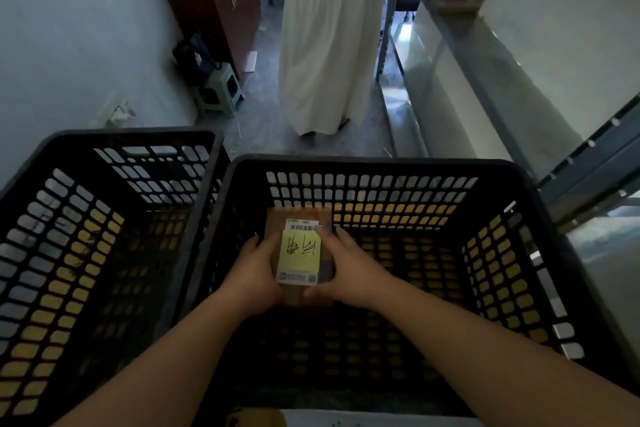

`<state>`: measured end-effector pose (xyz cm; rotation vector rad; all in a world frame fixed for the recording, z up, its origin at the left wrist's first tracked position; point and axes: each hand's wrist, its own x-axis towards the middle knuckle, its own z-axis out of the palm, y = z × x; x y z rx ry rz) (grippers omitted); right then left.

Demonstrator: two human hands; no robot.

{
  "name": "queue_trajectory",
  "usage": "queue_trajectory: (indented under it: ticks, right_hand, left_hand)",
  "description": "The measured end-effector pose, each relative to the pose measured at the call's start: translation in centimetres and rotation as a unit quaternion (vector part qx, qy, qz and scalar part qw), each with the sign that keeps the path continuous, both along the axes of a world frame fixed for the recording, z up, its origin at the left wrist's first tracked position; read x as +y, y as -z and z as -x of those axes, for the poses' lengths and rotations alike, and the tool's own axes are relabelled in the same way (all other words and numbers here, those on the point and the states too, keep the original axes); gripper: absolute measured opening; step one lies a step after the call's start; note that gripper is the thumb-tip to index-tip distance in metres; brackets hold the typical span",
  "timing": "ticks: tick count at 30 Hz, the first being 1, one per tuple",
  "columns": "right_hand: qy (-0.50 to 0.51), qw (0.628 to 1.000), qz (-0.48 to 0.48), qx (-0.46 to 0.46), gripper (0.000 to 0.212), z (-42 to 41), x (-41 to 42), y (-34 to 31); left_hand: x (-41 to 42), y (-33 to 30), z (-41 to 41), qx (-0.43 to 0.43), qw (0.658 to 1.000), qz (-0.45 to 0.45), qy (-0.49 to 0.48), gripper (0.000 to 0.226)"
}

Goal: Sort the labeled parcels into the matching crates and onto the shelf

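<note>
Grey floor (263, 104) ahead, metal shelf (450, 55) to the right. Two black crates side by side: left crate (45, 204), right crate (381, 166). Inside the right one, left hand (254, 272) and right hand (349, 270) gripping opposite sides of a brown parcel (300, 253) bearing a yellow handwritten note.

Black perforated plastic crates (381, 166), matt; brown cardboard parcel (327, 267) with yellow paper note (299, 250); glossy metal shelf (450, 55); cloth skirt (325, 45).
</note>
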<state>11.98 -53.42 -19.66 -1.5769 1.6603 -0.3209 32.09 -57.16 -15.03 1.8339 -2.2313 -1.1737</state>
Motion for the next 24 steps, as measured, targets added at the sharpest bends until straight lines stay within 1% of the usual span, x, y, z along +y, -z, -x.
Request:
queue_trajectory:
  ticks: [1, 3, 7, 13, 18, 24]
  right_hand:
    - [-0.002, 1.0, 0.014, 0.014, 0.131, 0.4, 0.1, -1.3]
    - [-0.01, 0.999, 0.04, 0.025, 0.129, 1.5, 0.7, -4.2]
    - [0.0, 0.997, 0.058, 0.049, 0.129, 4.3, 3.1, -10.4]
    - [0.065, 0.992, 0.072, 0.082, 0.132, 6.0, 7.6, -18.2]
    - [0.114, 0.986, 0.084, 0.088, 0.136, 4.5, 13.0, -22.5]
    - [0.202, 0.968, 0.107, 0.105, 0.134, 1.7, 20.1, -25.1]
  left_hand:
    - [0.1, -1.1, 0.0, 0.006, 1.0, 0.015, 0.016, 0.135]
    - [0.1, -3.4, -0.2, 0.016, 0.998, 0.047, 0.05, 0.143]
    - [-0.4, -7.6, -0.8, 0.004, 0.994, 0.042, 0.096, 0.141]
    - [0.1, -13.1, -0.9, 0.011, 0.986, 0.039, 0.162, 0.144]
    - [1.6, -16.8, -0.3, 0.025, 0.967, 0.057, 0.247, 0.146]
    - [4.3, -20.7, -0.8, 0.042, 0.931, 0.078, 0.354, 0.152]
